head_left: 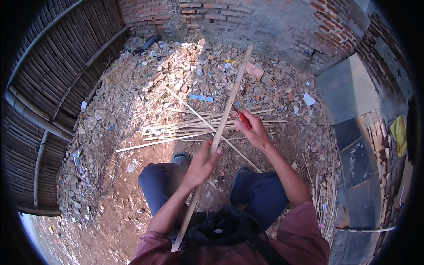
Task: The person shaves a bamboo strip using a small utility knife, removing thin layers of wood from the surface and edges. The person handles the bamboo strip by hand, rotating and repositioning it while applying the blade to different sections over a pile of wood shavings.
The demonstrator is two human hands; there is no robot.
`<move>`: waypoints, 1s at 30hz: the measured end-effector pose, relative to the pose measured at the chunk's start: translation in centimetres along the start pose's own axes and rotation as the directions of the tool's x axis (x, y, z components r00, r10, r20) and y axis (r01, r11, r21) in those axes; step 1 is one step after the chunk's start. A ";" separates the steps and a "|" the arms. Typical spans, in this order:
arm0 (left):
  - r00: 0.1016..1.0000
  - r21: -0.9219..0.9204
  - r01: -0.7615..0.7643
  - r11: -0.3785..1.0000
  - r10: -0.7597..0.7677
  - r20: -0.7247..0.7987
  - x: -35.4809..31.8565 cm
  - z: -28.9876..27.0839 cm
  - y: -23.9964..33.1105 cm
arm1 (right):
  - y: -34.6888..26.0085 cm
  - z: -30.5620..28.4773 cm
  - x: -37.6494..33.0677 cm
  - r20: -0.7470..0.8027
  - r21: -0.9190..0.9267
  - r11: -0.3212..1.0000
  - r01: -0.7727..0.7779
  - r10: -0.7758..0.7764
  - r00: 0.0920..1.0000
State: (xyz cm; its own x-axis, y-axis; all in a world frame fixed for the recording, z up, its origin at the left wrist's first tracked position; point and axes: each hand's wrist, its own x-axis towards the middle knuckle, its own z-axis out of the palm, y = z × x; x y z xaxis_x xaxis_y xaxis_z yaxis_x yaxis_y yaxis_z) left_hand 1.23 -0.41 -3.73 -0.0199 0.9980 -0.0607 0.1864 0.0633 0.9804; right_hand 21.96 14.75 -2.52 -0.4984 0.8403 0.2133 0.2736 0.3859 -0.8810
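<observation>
A long flat bamboo strip (232, 95) slants from my lap up and away to the right. Around its middle my left hand (204, 161) is closed, with the thumb lying across it. My right hand (253, 130) grips a red-handled knife (244, 119), its dark blade reaching the right edge of the strip. Beyond my hands, several thin bamboo strips (176, 130) lie in a loose pile on the dirt, mostly crosswise. One narrow strip (190, 108) crosses the pile diagonally and passes behind the long strip.
Rubble and litter (176, 70) cover the ground up to a brick wall (212, 15). A bamboo-slat wall (48, 57) stands at the left. Grey panels (346, 90) lean at the right, with more thin strips (324, 212) beside them. My knees are bent below my hands.
</observation>
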 end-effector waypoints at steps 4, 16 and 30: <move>0.996 -0.152 0.088 0.984 -0.082 0.048 -0.3 -0.8 0.7 | -2.9 0.8 -0.9 0.051 -0.230 0.965 0.123 -0.114 0.992; 0.996 -0.304 0.066 0.950 -0.045 0.073 -0.2 -0.5 -0.4 | -4.6 3.1 -1.9 0.142 -0.430 0.821 0.376 -0.350 0.926; 0.994 0.306 0.047 0.951 -0.015 -0.104 -1.2 0.0 1.2 | -3.8 1.4 -0.6 0.036 -0.558 0.774 0.300 -0.338 0.940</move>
State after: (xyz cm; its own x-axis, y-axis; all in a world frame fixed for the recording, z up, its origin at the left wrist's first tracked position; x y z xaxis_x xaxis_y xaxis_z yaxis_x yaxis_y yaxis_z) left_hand 1.52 -1.51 -2.47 -0.1247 0.9906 -0.0559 0.4767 0.1093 0.8723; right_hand 20.10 12.26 0.13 -0.5911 0.6457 0.4834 0.5213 0.7631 -0.3820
